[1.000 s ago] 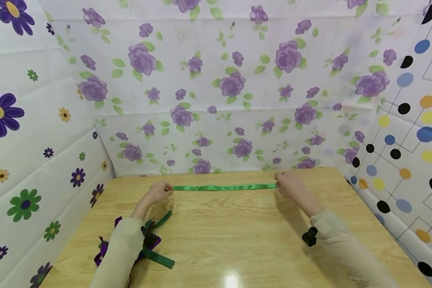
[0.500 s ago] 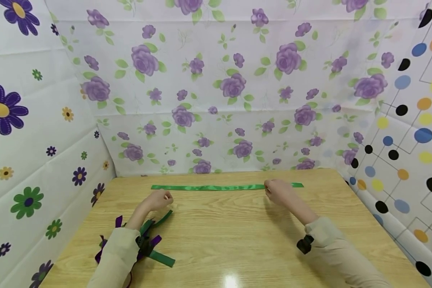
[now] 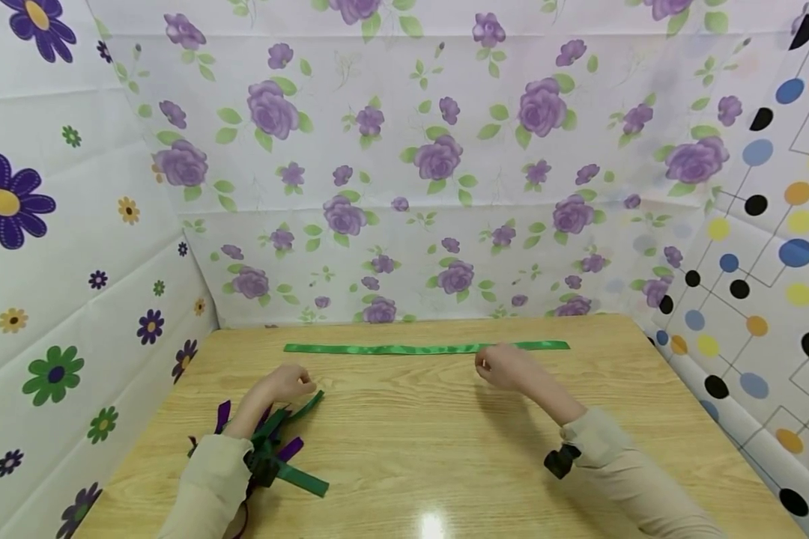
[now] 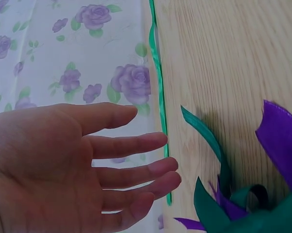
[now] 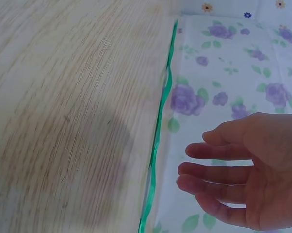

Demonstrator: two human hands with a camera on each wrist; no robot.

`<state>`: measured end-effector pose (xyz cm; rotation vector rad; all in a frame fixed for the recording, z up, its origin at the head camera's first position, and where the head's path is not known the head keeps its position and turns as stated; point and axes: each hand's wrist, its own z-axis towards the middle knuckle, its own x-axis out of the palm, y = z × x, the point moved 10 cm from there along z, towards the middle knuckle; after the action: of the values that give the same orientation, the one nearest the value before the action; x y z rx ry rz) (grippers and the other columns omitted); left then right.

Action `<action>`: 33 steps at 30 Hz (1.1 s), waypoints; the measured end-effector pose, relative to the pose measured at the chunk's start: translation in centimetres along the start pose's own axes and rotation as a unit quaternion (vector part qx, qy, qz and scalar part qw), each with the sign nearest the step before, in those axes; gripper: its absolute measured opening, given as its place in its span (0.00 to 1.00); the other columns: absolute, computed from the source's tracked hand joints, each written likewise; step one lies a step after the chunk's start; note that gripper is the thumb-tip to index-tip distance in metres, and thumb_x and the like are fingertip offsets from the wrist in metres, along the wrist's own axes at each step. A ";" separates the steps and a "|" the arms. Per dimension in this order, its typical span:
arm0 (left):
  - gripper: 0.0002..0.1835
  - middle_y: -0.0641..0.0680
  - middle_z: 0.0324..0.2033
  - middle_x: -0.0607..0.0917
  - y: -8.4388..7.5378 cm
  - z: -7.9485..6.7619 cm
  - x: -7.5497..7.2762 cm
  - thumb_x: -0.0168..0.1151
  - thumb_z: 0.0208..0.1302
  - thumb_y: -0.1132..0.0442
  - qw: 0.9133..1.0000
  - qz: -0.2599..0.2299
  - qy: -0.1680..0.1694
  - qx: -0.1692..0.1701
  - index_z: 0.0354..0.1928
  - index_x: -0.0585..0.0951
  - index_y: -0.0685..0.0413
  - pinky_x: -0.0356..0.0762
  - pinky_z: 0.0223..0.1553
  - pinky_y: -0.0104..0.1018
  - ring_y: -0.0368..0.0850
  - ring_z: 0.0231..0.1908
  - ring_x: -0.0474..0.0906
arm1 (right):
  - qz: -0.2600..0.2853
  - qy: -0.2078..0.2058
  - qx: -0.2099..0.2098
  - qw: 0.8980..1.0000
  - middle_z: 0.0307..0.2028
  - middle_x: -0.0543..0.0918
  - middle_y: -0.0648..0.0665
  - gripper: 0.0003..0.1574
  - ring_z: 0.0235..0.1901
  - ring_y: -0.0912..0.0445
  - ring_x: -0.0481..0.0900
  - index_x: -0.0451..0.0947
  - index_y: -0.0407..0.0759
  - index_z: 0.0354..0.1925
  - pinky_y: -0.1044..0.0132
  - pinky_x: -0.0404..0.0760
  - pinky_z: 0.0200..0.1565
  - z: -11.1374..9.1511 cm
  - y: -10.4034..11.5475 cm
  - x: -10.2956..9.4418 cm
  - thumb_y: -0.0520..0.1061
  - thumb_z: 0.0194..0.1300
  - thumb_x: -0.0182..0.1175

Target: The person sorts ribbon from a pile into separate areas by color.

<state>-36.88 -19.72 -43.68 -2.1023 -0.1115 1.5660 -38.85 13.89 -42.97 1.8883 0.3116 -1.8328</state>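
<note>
A long green ribbon [image 3: 391,349] lies stretched nearly straight along the back of the wooden table. My left hand [image 3: 287,383] is in front of its left part, over a pile of green and purple ribbons [image 3: 273,442]; in the left wrist view the fingers [image 4: 136,172] are spread loosely with nothing in them. My right hand [image 3: 505,367] overlaps the ribbon's right part in the head view. The right wrist view shows that hand's relaxed fingers [image 5: 219,177] apart and holding nothing. My left forearm hides part of the ribbon pile.
The wooden table [image 3: 404,434] ends at a flowered cloth [image 3: 404,247] behind the ribbon. Patterned cloths also hang at the left and right sides. A purple ribbon end [image 4: 282,141] stands up out of the pile.
Both hands have let go of the long ribbon, which stays lying in place. The left hand has drawn back toward the pile; the right has moved left and slightly nearer.
</note>
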 end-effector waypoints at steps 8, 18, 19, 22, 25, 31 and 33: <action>0.14 0.59 0.28 0.82 0.9 -0.7 0.1 0.53 0.70 0.63 1.000 0.007 0.004 -0.014 0.43 0.81 0.70 0.67 0.26 0.33 0.40 0.20 0.67 | 0.029 0.007 -0.020 0.999 0.36 0.86 0.46 0.11 0.34 0.55 0.83 0.82 0.41 0.44 0.50 0.79 0.49 0.1 1.6 0.2 0.43 0.70 0.56; 0.13 0.45 0.11 0.64 1.6 -2.7 -0.5 0.55 0.68 0.65 0.999 0.009 0.007 -0.051 0.27 0.80 0.65 0.59 0.21 0.30 0.36 0.14 0.55 | 0.058 0.024 -0.064 0.996 0.39 0.86 0.46 0.11 0.39 0.53 0.83 0.82 0.42 0.44 0.59 0.81 0.40 0.2 3.7 1.0 0.44 0.71 0.55; 0.13 0.44 0.11 0.62 1.8 -2.9 -0.7 0.55 0.68 0.65 0.998 0.010 0.005 -0.055 0.25 0.80 0.64 0.59 0.21 0.30 0.36 0.14 0.54 | 0.062 0.026 -0.068 0.995 0.38 0.86 0.46 0.11 0.38 0.53 0.83 0.82 0.41 0.44 0.59 0.81 0.40 0.3 3.9 1.0 0.43 0.71 0.55; 0.13 0.44 0.11 0.62 1.9 -3.5 -0.9 0.57 0.67 0.65 0.998 0.023 -0.003 -0.057 0.23 0.78 0.62 0.59 0.22 0.30 0.37 0.15 0.56 | 0.070 0.029 -0.079 0.994 0.38 0.86 0.45 0.12 0.38 0.53 0.83 0.83 0.40 0.44 0.59 0.81 0.41 0.3 4.3 1.2 0.43 0.71 0.55; 0.13 0.46 0.12 0.66 2.1 -3.9 -1.1 0.58 0.67 0.65 0.998 0.035 -0.011 -0.055 0.25 0.80 0.64 0.60 0.22 0.30 0.37 0.16 0.58 | 0.073 0.032 -0.093 0.992 0.38 0.86 0.45 0.12 0.37 0.54 0.83 0.83 0.40 0.44 0.60 0.81 0.40 0.2 4.8 1.3 0.42 0.71 0.55; 0.11 0.51 0.19 0.74 2.8 -4.4 -1.1 0.62 0.63 0.66 0.996 0.046 -0.002 -0.071 0.24 0.77 0.63 0.65 0.25 0.32 0.40 0.21 0.63 | 0.097 0.037 -0.112 0.988 0.38 0.86 0.45 0.13 0.37 0.55 0.83 0.83 0.40 0.45 0.63 0.80 0.39 0.2 6.0 1.3 0.43 0.72 0.54; 0.16 0.48 0.16 0.68 3.3 -4.6 -0.9 0.63 0.61 0.68 0.995 0.044 0.004 -0.087 0.18 0.72 0.59 0.62 0.24 0.31 0.39 0.19 0.59 | 0.108 0.034 -0.124 0.986 0.37 0.87 0.45 0.13 0.36 0.55 0.83 0.83 0.40 0.45 0.65 0.80 0.38 0.2 6.5 1.3 0.43 0.71 0.54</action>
<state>-33.73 -24.52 -43.46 -2.2743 -0.1586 1.6526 -35.74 8.01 -43.06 1.7407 0.3279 -1.5162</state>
